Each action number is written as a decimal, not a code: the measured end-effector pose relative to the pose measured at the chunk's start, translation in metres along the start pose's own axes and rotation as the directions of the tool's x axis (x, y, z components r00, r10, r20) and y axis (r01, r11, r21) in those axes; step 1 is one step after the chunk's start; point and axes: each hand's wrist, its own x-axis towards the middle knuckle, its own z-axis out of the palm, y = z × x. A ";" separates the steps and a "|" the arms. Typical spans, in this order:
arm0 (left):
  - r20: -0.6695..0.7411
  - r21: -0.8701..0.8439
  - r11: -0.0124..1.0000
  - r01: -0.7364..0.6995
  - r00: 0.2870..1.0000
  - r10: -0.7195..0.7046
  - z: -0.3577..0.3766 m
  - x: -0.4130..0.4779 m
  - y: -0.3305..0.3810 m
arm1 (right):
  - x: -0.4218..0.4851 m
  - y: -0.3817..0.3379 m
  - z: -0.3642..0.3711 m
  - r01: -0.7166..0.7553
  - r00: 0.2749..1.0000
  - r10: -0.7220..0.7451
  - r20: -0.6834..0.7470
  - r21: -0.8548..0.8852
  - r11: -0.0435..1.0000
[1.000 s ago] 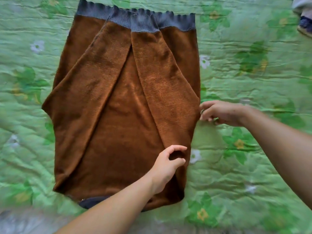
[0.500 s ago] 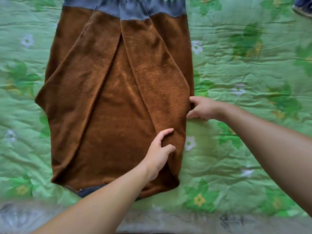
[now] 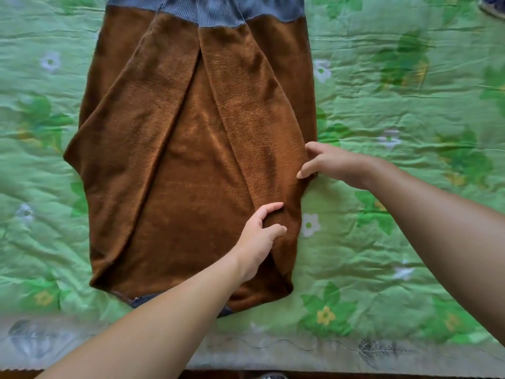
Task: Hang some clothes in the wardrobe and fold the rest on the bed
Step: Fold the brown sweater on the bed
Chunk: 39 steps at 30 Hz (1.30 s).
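brown garment (image 3: 191,160) cropped at top, dark trim (image 3: 142,300) partly under forearm (image 3: 164,324); corner object (image 3: 492,6) cut off

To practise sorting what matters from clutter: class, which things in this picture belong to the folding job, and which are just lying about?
In the job: brown garment; left hand, pinching its fabric; right hand, touching its edge; green bedspread underneath.
Lying about: dark item at the top right corner, too cropped to identify.

Light: bright, even daylight; shadows stay soft.
Blur: my view smears the bed (image 3: 382,242) along its near edge and far corners.
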 end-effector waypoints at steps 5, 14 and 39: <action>0.009 0.034 0.999 -0.002 1.000 0.002 -0.003 0.001 -0.001 | 0.006 0.012 -0.004 -0.097 0.991 0.096 -0.088 0.000 0.995; 0.226 0.891 0.328 -0.313 0.934 0.277 -0.030 -0.016 -0.005 | -0.027 0.043 0.070 -0.039 0.674 -0.531 -0.514 -0.742 0.669; 0.486 0.737 -0.618 -0.275 0.850 0.202 -0.367 -0.098 0.032 | -0.088 0.111 0.155 0.310 0.838 -0.477 0.264 -0.951 0.018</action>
